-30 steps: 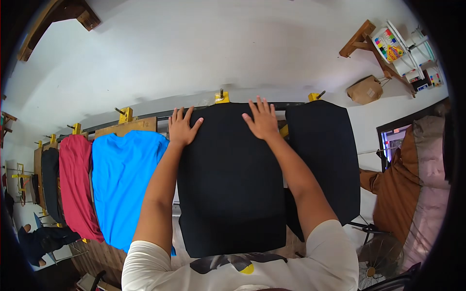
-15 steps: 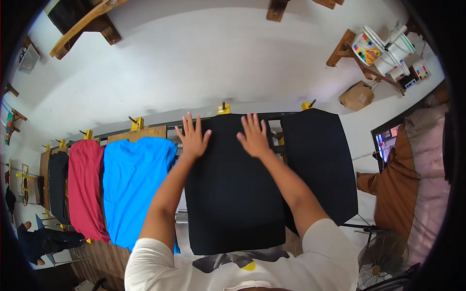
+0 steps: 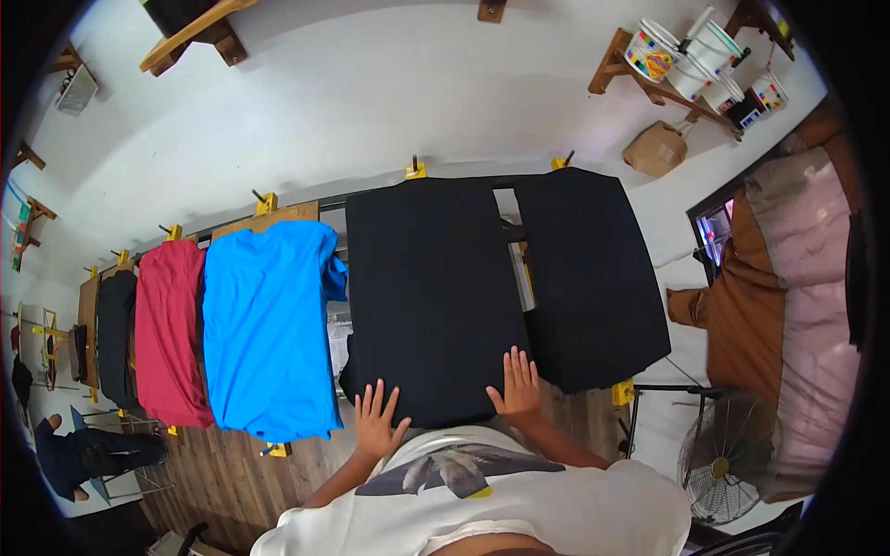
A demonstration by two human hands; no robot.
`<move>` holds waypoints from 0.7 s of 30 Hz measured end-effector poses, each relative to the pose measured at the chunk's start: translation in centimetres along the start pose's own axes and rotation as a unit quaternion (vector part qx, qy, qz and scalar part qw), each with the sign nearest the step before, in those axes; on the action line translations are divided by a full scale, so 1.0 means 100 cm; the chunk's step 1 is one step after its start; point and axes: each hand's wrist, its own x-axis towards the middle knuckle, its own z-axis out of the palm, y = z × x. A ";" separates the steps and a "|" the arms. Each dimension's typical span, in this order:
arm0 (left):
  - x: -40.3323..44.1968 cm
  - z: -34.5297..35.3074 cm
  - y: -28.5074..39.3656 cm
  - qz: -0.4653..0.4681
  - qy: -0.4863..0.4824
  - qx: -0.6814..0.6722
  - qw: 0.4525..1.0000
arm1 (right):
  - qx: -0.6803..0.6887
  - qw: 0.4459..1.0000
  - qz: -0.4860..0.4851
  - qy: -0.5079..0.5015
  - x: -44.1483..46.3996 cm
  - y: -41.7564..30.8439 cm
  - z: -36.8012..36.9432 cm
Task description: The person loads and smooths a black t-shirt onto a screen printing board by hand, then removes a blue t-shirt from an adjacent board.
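Observation:
A black T-shirt [image 3: 431,287] lies stretched smooth over a board right in front of me. On its near left corner rests my left hand [image 3: 378,424], fingers spread and palm down. My right hand [image 3: 519,394] lies at the near right edge of the same T-shirt, fingers extended. Neither hand grips anything. To the right, a second black T-shirt [image 3: 593,278] covers another board, with a narrow gap between the two. On the left hangs a blue T-shirt [image 3: 271,324] with loose wrinkles, draped over its board.
Further left are a red T-shirt [image 3: 171,334] and a dark one [image 3: 116,338]. Yellow clamps [image 3: 415,170] line the wall side. A fan [image 3: 723,468] stands at lower right, below draped brown cloth [image 3: 737,324]. Paint buckets [image 3: 652,51] sit on a shelf. Another person [image 3: 97,451] is at far left.
Both my hands have moved from the far end of the black T-shirt to its near edge, staying flat. The camera view has shifted, so the boards appear higher in the picture.

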 end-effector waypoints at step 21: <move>0.010 0.021 0.039 0.064 0.072 0.059 0.994 | -0.062 0.991 -0.120 0.018 -0.018 -0.033 0.005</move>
